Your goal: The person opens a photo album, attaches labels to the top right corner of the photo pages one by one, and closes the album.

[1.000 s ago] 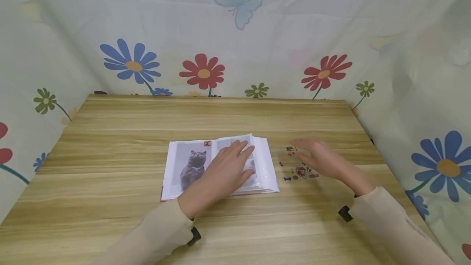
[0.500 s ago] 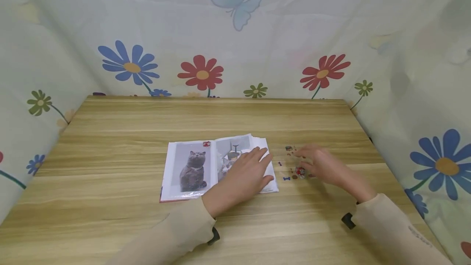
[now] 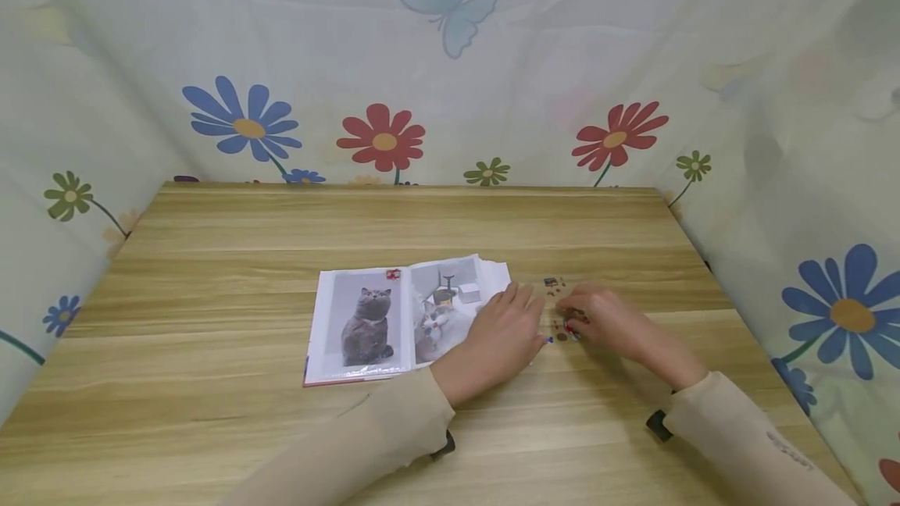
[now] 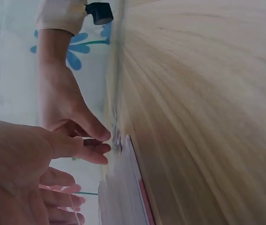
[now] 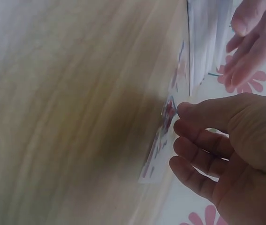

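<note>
An open photo album (image 3: 321, 326) lies on the wooden table, with a grey cat picture (image 3: 367, 326) on its left page and a second cat picture (image 3: 443, 318) on the right. To its right is a clear sticker sheet (image 5: 147, 174) with small printed stickers. My right hand (image 3: 615, 326) pinches a red-and-white sticker (image 5: 169, 110) at the sheet's middle, between thumb and index finger; its edge stands up from the sheet. My left hand (image 3: 498, 342) reaches over the album's right edge to the sheet's left side, fingers extended. That hand hides part of the right page.
A small red sticker (image 3: 394, 274) sits at the top corner of the cat picture's page. Flower-printed cloth (image 3: 450, 84) walls the table (image 3: 232, 256) at the back and both sides. Loose page edges (image 3: 499, 275) show at the album's right.
My left hand has slid right from the album's right page to the sticker sheet's edge, uncovering the second cat picture. My right fingers have closed on the red-and-white sticker, and its edge lifts.
</note>
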`<state>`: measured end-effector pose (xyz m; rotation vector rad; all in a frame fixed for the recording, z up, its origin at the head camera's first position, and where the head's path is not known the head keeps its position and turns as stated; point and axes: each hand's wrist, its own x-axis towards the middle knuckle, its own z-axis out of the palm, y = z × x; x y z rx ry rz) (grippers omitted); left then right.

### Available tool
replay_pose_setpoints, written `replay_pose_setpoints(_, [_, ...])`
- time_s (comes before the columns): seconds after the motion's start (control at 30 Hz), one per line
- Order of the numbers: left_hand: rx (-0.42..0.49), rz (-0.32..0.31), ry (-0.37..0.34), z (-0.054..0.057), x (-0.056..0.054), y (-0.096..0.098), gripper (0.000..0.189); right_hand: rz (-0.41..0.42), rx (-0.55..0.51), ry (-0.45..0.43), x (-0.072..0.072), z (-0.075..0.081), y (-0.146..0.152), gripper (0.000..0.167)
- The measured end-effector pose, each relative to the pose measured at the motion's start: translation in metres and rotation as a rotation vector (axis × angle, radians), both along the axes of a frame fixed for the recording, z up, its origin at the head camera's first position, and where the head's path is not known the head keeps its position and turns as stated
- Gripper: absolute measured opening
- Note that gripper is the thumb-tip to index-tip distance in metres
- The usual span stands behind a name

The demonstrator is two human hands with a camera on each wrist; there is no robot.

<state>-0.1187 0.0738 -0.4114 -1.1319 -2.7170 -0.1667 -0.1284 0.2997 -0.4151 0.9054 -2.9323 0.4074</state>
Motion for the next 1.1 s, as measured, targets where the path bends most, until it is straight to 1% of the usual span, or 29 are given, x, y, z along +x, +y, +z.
replay_pose_setpoints(0.1, [-0.002, 0.022, -0.005, -0.003, -0.002, 0.006, 0.054, 0.005, 0.002, 0.023, 0.0, -0.004, -0.001, 0.025])
replay_pose_setpoints(0.27, [-0.008, 0.052, -0.095, -0.008, -0.007, 0.014, 0.053, -0.012, 0.011, 0.031, 0.001, -0.007, -0.002, 0.022])
replay_pose_setpoints(0.4, [-0.037, 0.068, -0.125, -0.014, -0.012, 0.02, 0.051, -0.022, 0.002, 0.022, 0.002, -0.007, -0.003, 0.019])
replay_pose_setpoints(0.6, [-0.061, 0.086, -0.169, -0.019, -0.017, 0.024, 0.05, -0.04, -0.004, 0.012, 0.004, -0.007, -0.003, 0.017])
replay_pose_setpoints(0.7, [-0.08, 0.085, -0.179, -0.02, -0.017, 0.025, 0.05, -0.04, -0.007, 0.005, 0.004, -0.007, -0.002, 0.017])
replay_pose_setpoints(0.8, [-0.114, 0.084, -0.175, -0.017, -0.016, 0.026, 0.05, -0.036, -0.009, 0.001, 0.004, -0.007, -0.001, 0.017])
replay_pose_setpoints(0.93, [-0.154, 0.091, -0.176, -0.015, -0.014, 0.027, 0.05, -0.027, -0.014, 0.009, 0.004, -0.007, -0.001, 0.017])
replay_pose_setpoints(1.1, [-0.175, 0.096, -0.186, -0.014, -0.015, 0.03, 0.052, -0.034, 0.0, 0.025, 0.005, -0.006, -0.001, 0.016])
